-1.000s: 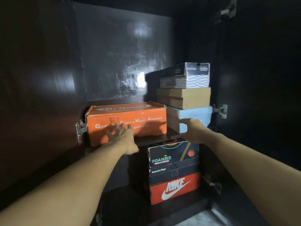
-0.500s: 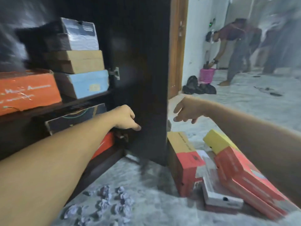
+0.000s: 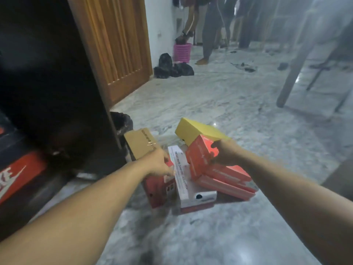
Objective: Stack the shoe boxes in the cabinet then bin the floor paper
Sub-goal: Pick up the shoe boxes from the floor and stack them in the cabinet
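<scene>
Both hands on a heap of shoe boxes on grey marble floor (image 3: 219, 96).

Left hand (image 3: 159, 165), arm outstretched, fingers curled over top edge of upright brown-and-red cardboard shoe box (image 3: 150, 169). Right hand (image 3: 224, 153), arm outstretched, gripping upper end of tilted red cardboard shoe box (image 3: 215, 169). Between them, flat white-lidded shoe box (image 3: 184, 180). Behind, tilted yellow cardboard shoe box (image 3: 198, 131). Far left, dark wooden cabinet (image 3: 47, 73), red swoosh-logo shoe box (image 3: 17, 175) inside.
</scene>
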Tool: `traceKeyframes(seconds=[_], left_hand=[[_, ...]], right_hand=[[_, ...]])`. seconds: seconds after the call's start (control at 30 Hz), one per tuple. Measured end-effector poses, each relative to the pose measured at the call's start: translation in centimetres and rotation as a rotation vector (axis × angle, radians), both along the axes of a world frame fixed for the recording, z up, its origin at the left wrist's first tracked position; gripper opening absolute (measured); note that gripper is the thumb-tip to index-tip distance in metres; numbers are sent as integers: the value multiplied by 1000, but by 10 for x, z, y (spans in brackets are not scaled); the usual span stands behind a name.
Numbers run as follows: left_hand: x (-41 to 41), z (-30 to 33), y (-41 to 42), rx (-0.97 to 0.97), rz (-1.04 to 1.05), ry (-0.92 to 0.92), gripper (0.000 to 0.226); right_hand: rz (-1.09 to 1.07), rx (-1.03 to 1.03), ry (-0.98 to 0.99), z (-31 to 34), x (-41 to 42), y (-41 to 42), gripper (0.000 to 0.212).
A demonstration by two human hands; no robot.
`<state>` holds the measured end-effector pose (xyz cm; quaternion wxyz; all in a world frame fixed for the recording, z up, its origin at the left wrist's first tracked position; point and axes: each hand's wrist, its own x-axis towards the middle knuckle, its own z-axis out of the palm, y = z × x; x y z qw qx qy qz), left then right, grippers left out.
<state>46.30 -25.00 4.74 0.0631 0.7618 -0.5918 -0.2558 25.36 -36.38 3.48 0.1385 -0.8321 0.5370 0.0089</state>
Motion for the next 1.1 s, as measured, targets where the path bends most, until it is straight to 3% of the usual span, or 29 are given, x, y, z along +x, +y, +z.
traceKeyframes(seconds=[0.17, 0.27, 0.33, 0.53, 0.67, 0.7, 0.8, 0.97, 1.1], left_hand=[[-45, -47, -32, 2, 1, 137, 61], [-66, -56, -46, -40, 94, 365, 49], [-78, -57, -53, -53, 195, 482, 54], [-92, -75, -72, 46, 409, 690, 129], [-104, -92, -73, -40, 335, 646, 120], [-106, -96, -72, -42, 307, 608, 127], [-112, -108, -62, -68, 196, 545, 130], [-119, -127, -9, -171, -144, 318, 153], [-116, -159, 32, -306, -239, 211, 136]], right_hand=[[-92, 100, -183, -53, -25, -5, 28], [-98, 89, -258, -71, -34, 9, 36], [-124, 21, -281, -76, -38, 23, 37], [-203, -123, -415, -92, -61, 72, 26], [-277, -119, -543, -111, -88, 94, 23], [-321, -81, -570, -113, -95, 96, 22], [-560, 35, -686, -116, -118, 95, 24], [-1104, 118, -1007, -132, -183, 62, 81], [-1164, 293, -935, -125, -204, 71, 86]])
